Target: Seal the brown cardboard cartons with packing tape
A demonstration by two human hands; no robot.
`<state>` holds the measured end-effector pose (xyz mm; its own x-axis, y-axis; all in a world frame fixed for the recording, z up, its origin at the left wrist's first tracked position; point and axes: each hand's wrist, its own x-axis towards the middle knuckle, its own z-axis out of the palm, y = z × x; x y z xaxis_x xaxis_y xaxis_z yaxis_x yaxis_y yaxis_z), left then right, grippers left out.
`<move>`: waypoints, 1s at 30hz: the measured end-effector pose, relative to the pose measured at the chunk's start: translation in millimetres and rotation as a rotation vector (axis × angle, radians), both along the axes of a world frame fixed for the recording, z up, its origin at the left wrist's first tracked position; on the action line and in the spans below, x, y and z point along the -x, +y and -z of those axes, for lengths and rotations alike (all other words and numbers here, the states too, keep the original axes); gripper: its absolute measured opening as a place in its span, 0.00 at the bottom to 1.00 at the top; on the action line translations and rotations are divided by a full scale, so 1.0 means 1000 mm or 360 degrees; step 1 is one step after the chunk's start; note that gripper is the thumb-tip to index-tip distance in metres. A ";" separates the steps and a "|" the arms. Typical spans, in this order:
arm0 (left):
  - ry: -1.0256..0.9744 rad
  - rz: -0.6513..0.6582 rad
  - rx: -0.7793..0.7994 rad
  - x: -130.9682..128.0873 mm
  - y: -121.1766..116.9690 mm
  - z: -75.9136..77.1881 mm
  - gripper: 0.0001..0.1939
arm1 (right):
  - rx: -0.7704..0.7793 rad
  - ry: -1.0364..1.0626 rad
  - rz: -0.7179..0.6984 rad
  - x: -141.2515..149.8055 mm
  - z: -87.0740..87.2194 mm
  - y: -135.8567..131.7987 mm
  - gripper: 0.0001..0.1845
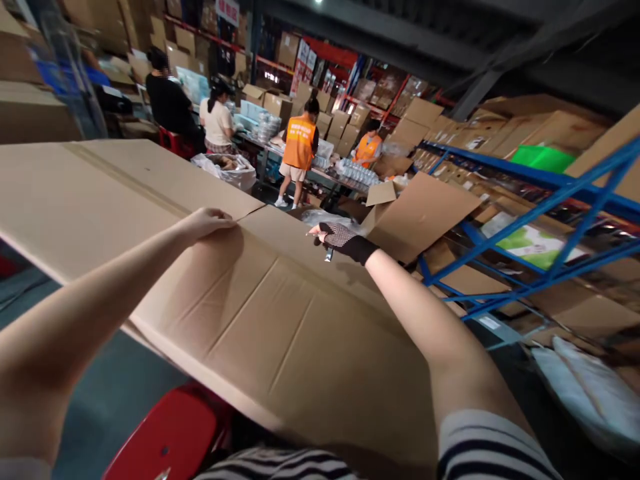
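A large flat sheet of brown cardboard [345,353] with creases and a tape strip stretches across in front of me. My left hand [207,223] is bare and rests palm down on the cardboard, beside a short slit. Its fingers are loosely bent, and their tips are partly hidden. My right hand [337,237], in a black mesh glove with bare fingertips, is closed around a small dark tool [329,254] with a shiny flat end. The tool is over the cardboard; its exact kind is too small to make out.
A red stool [165,433] stands below the near edge. A blue metal rack [540,267] with cardboard boxes is on the right. An upright cardboard piece [425,213] stands beyond my right hand. Several people work at a far table near a lined bin [227,170].
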<state>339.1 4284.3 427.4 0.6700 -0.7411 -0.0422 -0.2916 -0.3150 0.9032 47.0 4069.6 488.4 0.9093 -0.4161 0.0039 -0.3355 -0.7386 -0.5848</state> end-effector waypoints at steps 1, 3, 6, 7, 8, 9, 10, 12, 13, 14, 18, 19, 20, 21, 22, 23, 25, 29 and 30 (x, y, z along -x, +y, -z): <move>-0.0084 -0.0036 -0.0049 0.006 0.002 -0.009 0.21 | -0.0068 -0.0035 0.0020 0.013 -0.004 0.001 0.16; -0.0268 -0.0114 -0.0195 0.019 0.003 -0.021 0.21 | -0.0175 -0.0106 0.0074 0.037 -0.011 0.006 0.14; -0.0616 -0.0197 -0.0518 0.040 -0.002 -0.019 0.24 | -0.0248 -0.0118 0.0109 0.064 -0.016 0.014 0.09; -0.0709 -0.0194 -0.0629 0.047 -0.005 -0.013 0.26 | -0.0259 -0.0096 0.0097 0.071 -0.015 0.017 0.07; -0.0802 -0.0178 -0.0738 0.054 -0.007 -0.006 0.27 | -0.0263 -0.0069 0.0077 0.076 -0.012 0.019 0.07; -0.0911 -0.0162 -0.0829 0.061 -0.009 0.001 0.28 | -0.0259 -0.0042 0.0046 0.081 -0.008 0.021 0.06; -0.1035 -0.0144 -0.0890 0.067 -0.011 0.009 0.29 | -0.0248 -0.0014 0.0007 0.085 -0.003 0.022 0.06; -0.1319 -0.0107 -0.0922 0.079 -0.018 0.022 0.30 | -0.0196 0.0004 -0.0057 0.092 0.007 0.022 0.07; -0.1450 -0.0071 -0.0914 0.087 -0.024 0.026 0.30 | -0.0164 0.0010 -0.0063 0.097 0.011 0.021 0.07; -0.1546 -0.0006 -0.0902 0.096 -0.031 0.030 0.29 | -0.0132 0.0012 -0.0048 0.102 0.014 0.020 0.07; -0.1506 0.0519 -0.0987 0.164 -0.078 0.035 0.29 | -0.0051 0.0008 0.0084 0.128 0.017 0.012 0.08; -0.1448 0.0662 -0.1023 0.188 -0.090 0.035 0.30 | -0.0028 0.0013 0.0100 0.135 0.017 0.011 0.08; -0.1400 0.0786 -0.1046 0.211 -0.101 0.035 0.31 | 0.0008 0.0026 0.0107 0.142 0.018 0.009 0.08; -0.1375 0.0890 -0.1048 0.234 -0.110 0.034 0.32 | 0.0063 0.0042 0.0107 0.150 0.018 0.007 0.08; -0.1374 0.0968 -0.1036 0.254 -0.116 0.033 0.33 | 0.0136 0.0049 0.0100 0.158 0.020 0.006 0.08; -0.1385 0.1025 -0.1003 0.270 -0.119 0.031 0.33 | 0.0214 0.0050 0.0085 0.166 0.021 0.004 0.07; -0.1403 0.1060 -0.0923 0.290 -0.117 0.021 0.31 | 0.0355 0.0057 0.0077 0.184 0.022 0.000 0.07; -0.1480 0.1037 -0.0816 0.301 -0.090 -0.018 0.26 | 0.0468 0.0035 0.0126 0.226 0.010 -0.008 0.07; -0.1480 0.1047 -0.0790 0.303 -0.082 -0.030 0.26 | 0.0461 0.0011 0.0151 0.236 0.004 -0.009 0.07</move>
